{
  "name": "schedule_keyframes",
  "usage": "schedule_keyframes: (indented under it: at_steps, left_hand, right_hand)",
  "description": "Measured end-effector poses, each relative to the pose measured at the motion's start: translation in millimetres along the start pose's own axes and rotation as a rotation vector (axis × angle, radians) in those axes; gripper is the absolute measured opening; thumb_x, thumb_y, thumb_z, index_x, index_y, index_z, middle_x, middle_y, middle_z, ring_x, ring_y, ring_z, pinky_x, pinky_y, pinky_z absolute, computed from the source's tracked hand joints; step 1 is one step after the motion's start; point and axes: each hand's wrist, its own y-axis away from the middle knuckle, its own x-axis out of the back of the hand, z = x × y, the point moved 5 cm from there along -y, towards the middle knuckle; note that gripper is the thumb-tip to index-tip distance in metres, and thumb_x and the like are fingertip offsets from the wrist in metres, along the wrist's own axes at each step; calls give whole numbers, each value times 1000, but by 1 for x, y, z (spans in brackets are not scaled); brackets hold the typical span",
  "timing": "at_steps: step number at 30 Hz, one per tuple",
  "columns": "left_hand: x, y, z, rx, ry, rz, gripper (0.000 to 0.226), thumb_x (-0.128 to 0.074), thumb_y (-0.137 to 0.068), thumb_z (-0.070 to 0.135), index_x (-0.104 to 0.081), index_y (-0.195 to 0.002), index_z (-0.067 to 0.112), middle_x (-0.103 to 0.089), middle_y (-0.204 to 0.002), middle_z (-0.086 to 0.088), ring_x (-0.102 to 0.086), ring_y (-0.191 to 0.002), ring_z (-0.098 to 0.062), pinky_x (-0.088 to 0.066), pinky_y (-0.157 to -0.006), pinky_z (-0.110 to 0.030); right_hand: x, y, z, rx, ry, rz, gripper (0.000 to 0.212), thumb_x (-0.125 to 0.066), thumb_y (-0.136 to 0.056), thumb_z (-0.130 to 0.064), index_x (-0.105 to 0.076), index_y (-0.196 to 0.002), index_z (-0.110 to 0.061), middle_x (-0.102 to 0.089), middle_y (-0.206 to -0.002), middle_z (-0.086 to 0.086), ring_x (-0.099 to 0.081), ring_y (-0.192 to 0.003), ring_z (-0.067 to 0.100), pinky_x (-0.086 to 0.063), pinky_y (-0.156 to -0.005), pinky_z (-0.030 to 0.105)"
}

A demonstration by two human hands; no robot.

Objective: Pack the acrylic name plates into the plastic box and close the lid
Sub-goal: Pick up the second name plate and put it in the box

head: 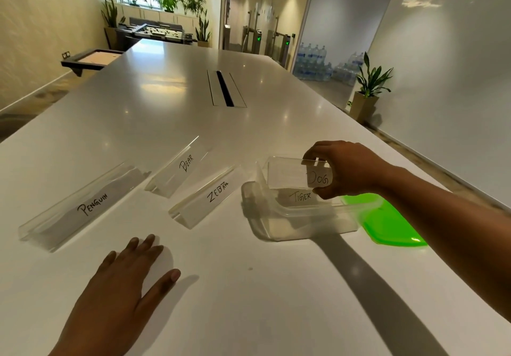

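While right hand [351, 170] fingers [313, 153] pinch the DOG plate [290, 174] over the plastic box [276, 231] and left hand [124, 286] lies open on the bench [249, 300], slick acrylic could slip and jam against TIGER plate [300, 196].

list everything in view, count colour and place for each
clear acrylic name plates: five, transparent; PENGUIN, BEAR, ZEBRA on table, TIGER in box, DOG held above box
clear plastic box: one, transparent, right of ZEBRA
green plastic lid: one, on table right of box
white table: one, black cable slot at centre
potted plants: several, green, by window and right wall
water bottles: many, bluish, floor beyond table
left hand: one, flat on table
right hand: one, pinching DOG
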Motion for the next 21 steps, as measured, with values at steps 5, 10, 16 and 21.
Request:
schedule_keyframes:
  at_steps: [5,10,16,21]
  left_hand:
    - [-1,-1,-1,14,13,-7,103,1,-69,87,-37,-145,29,-22,-156,16,-9,-141,2,-8,-119,-31]
    - [-1,-1,-1,17,11,-13,105,2,-67,88,-37,-145,29,-23,-156,16,-10,-141,1,-8,-119,-32]
    - [0,-2,0,23,-14,-22,109,7,-64,89,-36,-145,30,-21,-156,16,-8,-141,2,-7,-119,-32]
    - [-2,-2,-1,16,-33,-25,109,8,-65,89,-33,-146,30,-20,-156,16,-6,-140,3,-7,-119,-32]
  right_hand:
    - [-17,-5,6,-33,37,-92,65,-80,-56,-48,-52,-114,-37,-63,-109,-13,-58,-94,16,-52,-74,36]
    - [-27,-10,5,-18,77,-211,59,-79,-58,-46,-52,-110,-36,-63,-107,-12,-56,-92,16,-51,-74,34]
    - [-38,-17,-1,17,157,-310,55,-79,-60,-48,-54,-107,-34,-61,-102,-8,-53,-86,17,-47,-68,32]
    - [-49,-22,-9,35,190,-379,47,-75,-67,-38,-55,-109,-33,-63,-103,-4,-58,-86,21,-48,-67,31]
